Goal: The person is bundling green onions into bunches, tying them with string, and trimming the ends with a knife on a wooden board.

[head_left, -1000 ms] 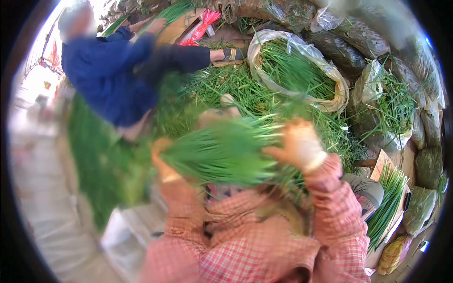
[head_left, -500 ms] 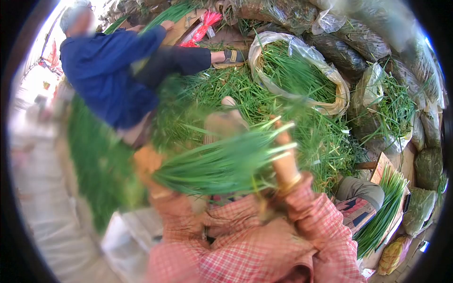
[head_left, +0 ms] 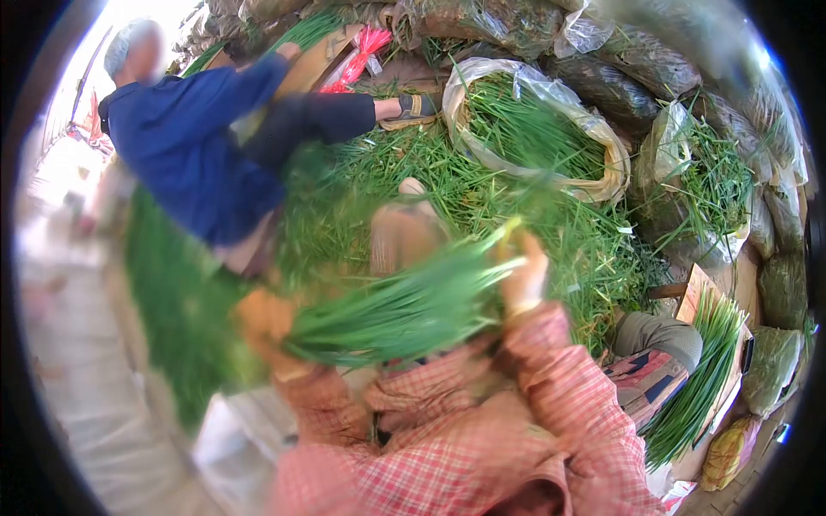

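Observation:
A bunch of garlic chives (head_left: pixel 404 301) lies across the space above my lap, green leaves to the left and pale stem ends to the right. My left hand (head_left: pixel 264 320), in an orange-looking glove and blurred, is closed round the leafy end. At the pale end, my right hand (head_left: pixel 527 273) is curled with its fingers against the stems, near a yellowish tip. Motion smears the fingers, so the exact grip there is hard to see. Below and beyond the bunch, loose green leaves (head_left: pixel 344 232) cover the ground.
A co-worker in a blue jacket (head_left: pixel 185 146) sits at upper left, one leg stretched out. An open plastic bag (head_left: pixel 621 163) of greens stands ahead. Filled bags (head_left: pixel 607 90) are piled behind it. More chives (head_left: pixel 701 378) lie on a board at right.
My right hand has turned and its fingers have curled in at the stem ends. The bunch and my left hand have shifted slightly. The co-worker's arm has moved a little.

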Motion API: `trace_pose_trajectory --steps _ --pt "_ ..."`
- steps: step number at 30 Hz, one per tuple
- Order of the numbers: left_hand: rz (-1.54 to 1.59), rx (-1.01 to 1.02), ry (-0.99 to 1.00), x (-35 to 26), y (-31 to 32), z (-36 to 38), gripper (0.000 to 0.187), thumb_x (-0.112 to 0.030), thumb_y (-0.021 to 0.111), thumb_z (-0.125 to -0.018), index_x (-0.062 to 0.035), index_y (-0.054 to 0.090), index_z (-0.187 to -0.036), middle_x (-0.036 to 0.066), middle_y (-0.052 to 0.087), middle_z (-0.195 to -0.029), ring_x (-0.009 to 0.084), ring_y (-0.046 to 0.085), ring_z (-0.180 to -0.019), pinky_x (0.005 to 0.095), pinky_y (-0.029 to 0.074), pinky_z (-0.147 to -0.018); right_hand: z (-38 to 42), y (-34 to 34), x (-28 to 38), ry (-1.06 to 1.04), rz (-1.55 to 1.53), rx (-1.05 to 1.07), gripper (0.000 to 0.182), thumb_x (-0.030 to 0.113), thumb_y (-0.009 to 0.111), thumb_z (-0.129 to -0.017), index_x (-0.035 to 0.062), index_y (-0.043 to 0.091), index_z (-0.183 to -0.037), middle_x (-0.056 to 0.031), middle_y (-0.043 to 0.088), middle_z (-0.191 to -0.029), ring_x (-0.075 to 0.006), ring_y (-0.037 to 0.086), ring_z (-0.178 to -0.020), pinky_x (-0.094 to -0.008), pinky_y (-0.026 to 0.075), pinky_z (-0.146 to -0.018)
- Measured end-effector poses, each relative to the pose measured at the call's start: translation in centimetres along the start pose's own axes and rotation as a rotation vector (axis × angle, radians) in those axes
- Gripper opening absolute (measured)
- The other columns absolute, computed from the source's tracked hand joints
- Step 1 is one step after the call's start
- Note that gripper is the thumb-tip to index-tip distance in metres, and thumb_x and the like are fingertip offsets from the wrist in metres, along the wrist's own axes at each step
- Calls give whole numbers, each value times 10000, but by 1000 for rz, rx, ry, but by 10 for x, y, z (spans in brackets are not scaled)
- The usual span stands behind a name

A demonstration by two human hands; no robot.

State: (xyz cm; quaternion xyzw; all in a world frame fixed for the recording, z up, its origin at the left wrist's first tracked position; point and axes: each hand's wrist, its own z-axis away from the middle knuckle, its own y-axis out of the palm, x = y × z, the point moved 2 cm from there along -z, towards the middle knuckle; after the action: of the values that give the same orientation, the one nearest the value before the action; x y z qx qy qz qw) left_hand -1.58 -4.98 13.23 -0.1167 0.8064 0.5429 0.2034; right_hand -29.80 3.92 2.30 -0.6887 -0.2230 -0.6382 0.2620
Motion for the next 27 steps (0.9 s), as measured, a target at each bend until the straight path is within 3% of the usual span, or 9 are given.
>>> trace_pose_trajectory --steps 4,7,10,13,14,17,19,23,27 --pt "88 37 -9 7 -17 0 298 -201 404 -931 -169 337 -643 -61 285 -534 59 294 -454 214 272 -460 -3 -22 -15 694 -861 -46 131 183 591 -833 88 557 -751 -2 531 -663 -124 503 -603 -270 441 -576" --pt "-267 -157 50 10 -21 8 307 -190 383 -930 -162 332 -629 -58 296 -509 62 300 -429 214 269 -432 4 -29 17 797 -1165 69 179 258 614 -805 117 529 -734 -11 509 -633 -176 522 -575 -363 496 -561" --pt "-163 -133 39 7 -41 8 295 -180 363 -928 -155 337 -635 -59 305 -494 58 304 -407 208 251 -397 7 -49 66 477 -949 -156 170 255 596 -828 102 522 -818 4 504 -650 -144 479 -511 -305 479 -519" --pt "87 32 -53 -7 -80 11 263 -101 479 -857 -142 343 -636 -31 339 -571 75 363 -463 225 302 -453 -28 -122 54 329 -1705 389 134 145 434 -922 92 475 -806 26 386 -600 -74 357 -425 -229 298 -374" --pt "137 87 -89 -10 -81 12 282 -62 540 -822 -137 345 -633 -16 355 -611 85 392 -494 234 332 -487 -32 -157 53 342 -1519 112 153 126 427 -920 87 437 -773 25 382 -596 -77 339 -409 -218 267 -363" --pt "167 88 -50 -9 -68 14 276 -73 538 -832 -128 347 -641 -9 357 -616 89 405 -504 238 347 -493 -47 -255 -2 89 -1439 687 91 148 547 -847 99 476 -873 -21 459 -689 -115 469 -561 -264 378 -465" --pt "149 119 -104 -15 -77 14 280 -65 536 -836 -125 346 -639 -8 362 -621 94 409 -506 241 356 -491 -41 -271 -37 136 -870 648 264 207 639 -771 89 512 -970 -73 527 -813 -185 534 -699 -320 435 -592" --pt "59 -4 -55 -9 -66 10 292 -172 341 -927 -150 352 -636 -46 288 -483 85 312 -387 215 263 -378 -15 -167 17 -234 1364 423 534 272 723 -649 50 539 -1098 -161 575 -1060 -339 553 -947 -409 422 -832" --pt "118 39 -23 1 -32 2 306 -129 387 -917 -148 341 -615 -36 276 -486 92 310 -401 218 268 -387 -20 -52 59 -264 813 716 518 523 596 -751 9 657 -759 -173 636 -808 -321 601 -787 -399 467 -743"
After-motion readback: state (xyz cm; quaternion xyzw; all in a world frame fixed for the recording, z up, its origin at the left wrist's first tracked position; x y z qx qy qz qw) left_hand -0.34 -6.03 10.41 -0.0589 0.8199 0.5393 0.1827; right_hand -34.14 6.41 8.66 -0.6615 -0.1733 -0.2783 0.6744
